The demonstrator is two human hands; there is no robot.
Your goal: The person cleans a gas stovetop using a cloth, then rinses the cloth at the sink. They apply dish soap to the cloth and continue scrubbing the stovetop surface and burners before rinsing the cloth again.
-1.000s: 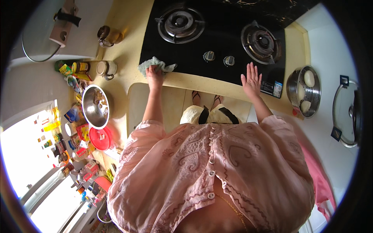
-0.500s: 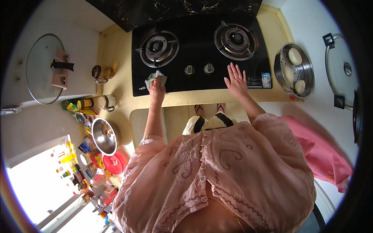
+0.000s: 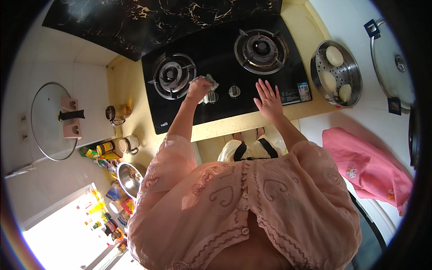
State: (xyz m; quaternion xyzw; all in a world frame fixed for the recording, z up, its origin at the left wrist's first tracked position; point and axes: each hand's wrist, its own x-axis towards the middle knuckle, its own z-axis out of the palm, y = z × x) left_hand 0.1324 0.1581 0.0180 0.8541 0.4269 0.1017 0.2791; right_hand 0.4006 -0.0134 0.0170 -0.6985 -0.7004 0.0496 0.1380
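My left hand (image 3: 198, 89) is closed on a pale grey-green cloth (image 3: 211, 83), on the black glass gas stove (image 3: 220, 110) between the left burner (image 3: 172, 75) and the left control knob (image 3: 213, 96). Part of the cloth hangs beside that knob. Fingers spread flat, my right hand (image 3: 269, 101) rests at the stove's front, below the right burner (image 3: 261, 50) and right of the other knob (image 3: 234, 91). Nothing is in it.
A perforated steel colander (image 3: 316, 80) with 3 pale rounded pieces stands right of the stove. Left of it are a brown glass jug (image 3: 118, 113), a lidded mug (image 3: 129, 144) and a steel bowl (image 3: 124, 178). Glass lids (image 3: 49, 126) hang on both side walls.
My left hand has moved the cloth from the stove's front left corner to the right and away from me, beside the left knob. My right hand stays flat. The view has tilted.
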